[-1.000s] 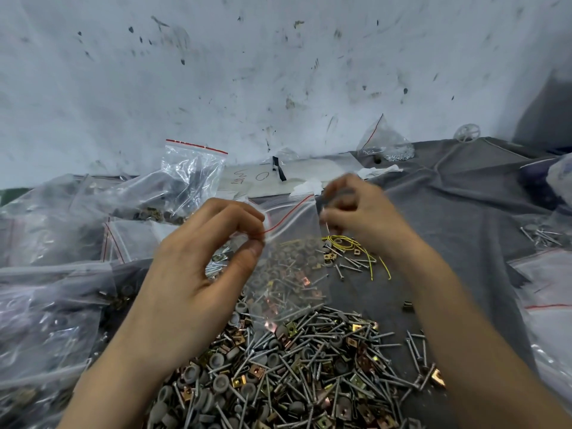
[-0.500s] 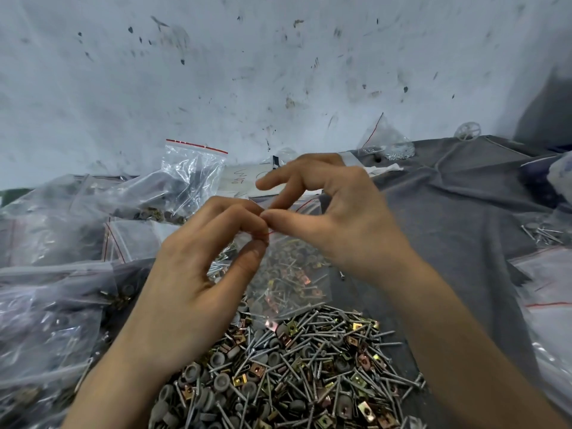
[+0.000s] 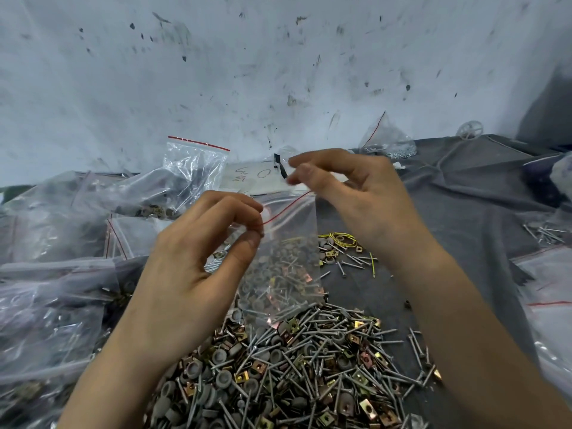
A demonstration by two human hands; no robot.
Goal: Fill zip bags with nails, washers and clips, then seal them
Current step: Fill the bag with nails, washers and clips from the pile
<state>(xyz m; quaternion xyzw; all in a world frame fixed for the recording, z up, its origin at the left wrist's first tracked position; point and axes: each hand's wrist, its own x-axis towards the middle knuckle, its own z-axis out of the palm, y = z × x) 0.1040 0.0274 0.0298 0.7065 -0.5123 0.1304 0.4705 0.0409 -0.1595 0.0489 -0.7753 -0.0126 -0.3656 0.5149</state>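
A small clear zip bag (image 3: 288, 261) with a red line along its top hangs upright between my hands, above a heap of nails, grey washers and brass clips (image 3: 297, 366). My left hand (image 3: 198, 274) pinches the bag's top left corner between thumb and forefinger. My right hand (image 3: 349, 193) pinches the top right corner of the zip strip, its other fingers curled above. Through the plastic I cannot tell what lies inside the bag and what lies behind it.
Filled and crumpled plastic bags (image 3: 62, 274) pile up on the left. A grey cloth (image 3: 464, 218) covers the table. More bags (image 3: 551, 298) lie at the right edge. Yellow wire (image 3: 343, 239) and loose nails lie behind the bag. A stained wall (image 3: 278, 72) stands close behind.
My right hand slid from beside my left thumb along the zip strip to the bag's top right corner. The left hand kept its pinch.
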